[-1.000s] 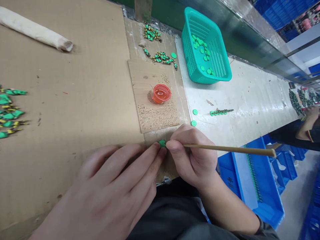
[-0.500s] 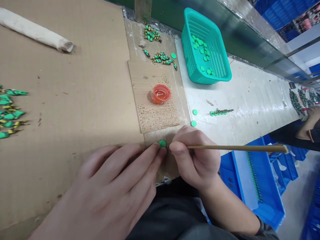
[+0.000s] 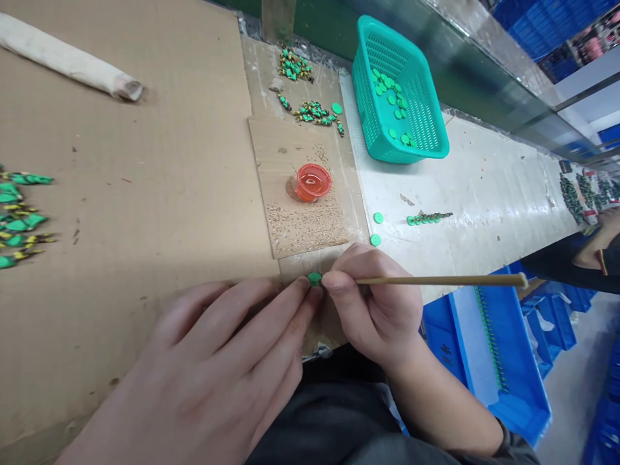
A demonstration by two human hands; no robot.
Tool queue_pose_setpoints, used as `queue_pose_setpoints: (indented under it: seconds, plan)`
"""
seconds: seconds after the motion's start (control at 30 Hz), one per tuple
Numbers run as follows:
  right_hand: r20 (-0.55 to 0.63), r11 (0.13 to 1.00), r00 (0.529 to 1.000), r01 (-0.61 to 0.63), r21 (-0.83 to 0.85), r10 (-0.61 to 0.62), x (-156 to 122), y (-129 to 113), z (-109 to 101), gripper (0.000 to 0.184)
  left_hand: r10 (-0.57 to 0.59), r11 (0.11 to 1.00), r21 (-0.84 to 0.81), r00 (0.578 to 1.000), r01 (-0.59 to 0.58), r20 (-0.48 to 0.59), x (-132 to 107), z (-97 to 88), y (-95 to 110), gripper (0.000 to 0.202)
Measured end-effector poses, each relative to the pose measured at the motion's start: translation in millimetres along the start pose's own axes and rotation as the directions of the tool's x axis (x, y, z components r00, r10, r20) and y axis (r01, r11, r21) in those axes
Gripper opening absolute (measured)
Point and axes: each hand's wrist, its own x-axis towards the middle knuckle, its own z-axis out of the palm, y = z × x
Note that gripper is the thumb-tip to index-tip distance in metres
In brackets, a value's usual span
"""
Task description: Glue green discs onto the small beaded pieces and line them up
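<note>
A small green disc (image 3: 314, 279) lies at the front edge of the cardboard-covered table. My left hand (image 3: 217, 361) reaches in from the left, its thumb and index fingertips pinching the disc's left side. My right hand (image 3: 378, 303) is closed around a thin wooden stick (image 3: 445, 280), whose long end points right. The stick's working tip is hidden by my fingers, close against the disc's right edge. Just beyond my hands, a small red cup (image 3: 314, 183) with clear liquid stands on a cardboard piece (image 3: 285, 239) spotted with drops.
A teal basket (image 3: 402, 152) holds several green discs. Loose discs (image 3: 378, 218) and a row of stacked pieces (image 3: 429, 219) lie on the right. Green-yellow-black pieces (image 3: 312, 112) sit behind the cup; a pale roll (image 3: 72, 61) lies far left. Blue trays (image 3: 523, 387) stand below; another person's arm (image 3: 595, 245) shows far right.
My right hand has moved slightly left, bringing the stick closer to the green disc. My left hand and the disc have stayed in place.
</note>
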Motion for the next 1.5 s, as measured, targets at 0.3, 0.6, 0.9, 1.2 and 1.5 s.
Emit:
queue_pose_setpoints:
  seconds: [0.3,0.6,0.9,1.2,1.5]
  plan:
    - [-0.372,0.996,0.925,-0.056,0.063,0.076,-14,-3,-6,0.022,0.109,0.977,0.186,0.993,-0.101,-0.036,29,-8.0,5,0.047]
    - [0.028,0.999,0.999,-0.039,-0.026,0.039,-20,-8,-22,0.025,0.157,0.977,0.156,0.987,-0.149,-0.043,34,-21.2,2,0.03]
    - [0.114,0.992,0.988,0.107,-0.06,-0.1,-24,0,-11,0.022,0.109,0.961,0.26,0.993,-0.094,-0.047,26,-26.5,25,0.024]
    - [-0.008,0.977,0.995,0.093,-0.192,-0.096,-45,-1,0,0.004,-0.345,0.86,0.317,0.914,0.4,-0.215,-20,-119.5,-24,0.027]
    - [-0.099,0.986,0.994,0.039,-0.164,-0.056,-47,0,4,0.011,-0.692,0.65,0.421,0.722,0.633,-0.017,5,-218.7,-168,0.044]
